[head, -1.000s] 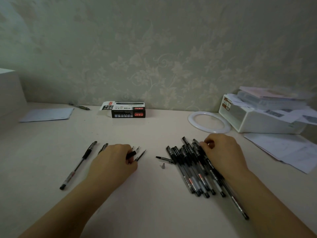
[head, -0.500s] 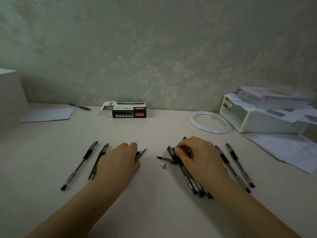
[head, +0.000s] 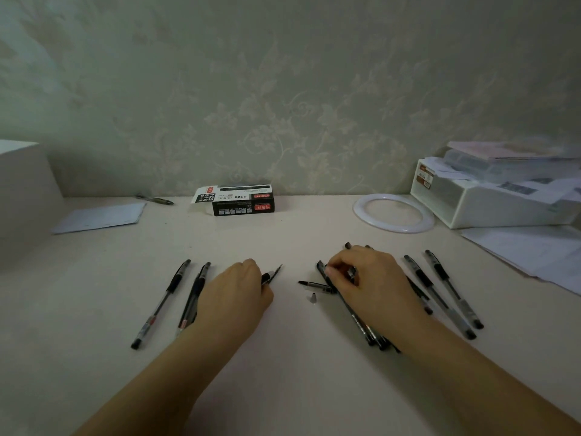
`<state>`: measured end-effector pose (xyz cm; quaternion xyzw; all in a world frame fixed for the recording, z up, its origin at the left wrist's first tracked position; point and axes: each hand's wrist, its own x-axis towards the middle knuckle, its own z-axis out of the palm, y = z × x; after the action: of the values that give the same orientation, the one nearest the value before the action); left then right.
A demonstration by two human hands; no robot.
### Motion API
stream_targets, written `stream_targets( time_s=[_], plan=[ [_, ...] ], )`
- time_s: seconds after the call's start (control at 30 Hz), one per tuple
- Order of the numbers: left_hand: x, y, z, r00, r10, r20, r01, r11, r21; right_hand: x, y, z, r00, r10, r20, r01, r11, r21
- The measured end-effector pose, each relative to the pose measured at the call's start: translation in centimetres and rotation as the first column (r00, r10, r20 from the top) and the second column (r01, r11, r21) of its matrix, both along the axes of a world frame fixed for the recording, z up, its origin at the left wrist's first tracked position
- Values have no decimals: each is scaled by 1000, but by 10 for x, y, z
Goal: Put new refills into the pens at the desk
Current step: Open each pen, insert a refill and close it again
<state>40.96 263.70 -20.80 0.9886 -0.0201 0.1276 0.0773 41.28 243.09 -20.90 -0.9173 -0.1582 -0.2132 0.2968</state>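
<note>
On the desk (head: 283, 357), left hand (head: 234, 302) curled around a pen (head: 273, 274), right hand (head: 371, 283) pinching one of the bunched pens (head: 355, 316) (dim).

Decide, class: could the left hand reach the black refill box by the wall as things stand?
Probably yes: bare desk lies between the left hand and the refill box. The hand first needs to release the pen parts it holds.
</note>
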Motion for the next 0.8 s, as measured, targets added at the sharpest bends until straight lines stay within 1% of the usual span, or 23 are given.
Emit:
stream_targets(
  time_s=[0.1, 0.17, 0.23, 0.27, 0.3, 0.33, 0.37, 0.4, 0.43, 0.5, 0.57, 0.6, 0.63, 0.7, 0.77, 0.8],
  plan=[
    [-1, 1, 1, 1000, -15, 5, 15, 1000, -16, 0, 0, 0, 1000, 4, -17, -3, 1000, 8],
    [-3, 1, 3, 999, -19, 36, 20, 999, -31, -2, 1, 1, 1000, 10, -24, -9, 998, 67],
    [-4, 0, 7, 989, -46, 139, 59, 994, -92, -4, 4, 3, 998, 31, -53, -18, 972, 235],
    [-5, -1, 10, 977, -75, 200, 109, 980, -165, -6, 6, 5, 994, 59, -89, -25, 940, 340],
    [-7, -4, 13, 964, -106, 244, 173, 947, -271, -7, 9, 7, 984, 110, -138, -38, 896, 442],
    [-9, -8, 15, 955, -135, 264, 237, 884, -403, -8, 11, 9, 962, 188, -196, -57, 844, 533],
    [-11, -12, 18, 951, -155, 266, 280, 797, -535, -9, 14, 10, 925, 283, -256, -75, 792, 606],
    [-13, -16, 18, 951, -169, 260, 300, 709, -638, -10, 16, 10, 874, 374, -311, -85, 747, 660],
    [-14, -20, 18, 951, -176, 256, 308, 633, -710, -12, 18, 10, 820, 449, -356, -90, 714, 695],
    [-16, -25, 15, 954, -186, 234, 297, 505, -811, -15, 23, 8, 742, 533, -407, -92, 682, 726],
    [-16, -26, 12, 958, -196, 210, 273, 404, -873, -17, 27, 6, 712, 559, -425, -80, 665, 742],
    [-16, -27, 11, 958, -200, 207, 270, 378, -886, -17, 28, 5, 709, 561, -428, -77, 664, 744],
    [-16, -26, 10, 956, -204, 211, 275, 375, -885, -17, 28, 5, 715, 554, -427, -76, 669, 740],
    [-14, -24, 9, 946, -232, 228, 310, 429, -849, -14, 26, 6, 759, 514, -399, -56, 663, 746],
    [-12, -20, 8, 930, -304, 208, 348, 541, -766, -10, 21, 9, 830, 448, -332, -10, 607, 795],
    [-12, -17, 6, 923, -340, 183, 363, 601, -712, -7, 17, 11, 857, 424, -292, 12, 550, 835]
  ],
)
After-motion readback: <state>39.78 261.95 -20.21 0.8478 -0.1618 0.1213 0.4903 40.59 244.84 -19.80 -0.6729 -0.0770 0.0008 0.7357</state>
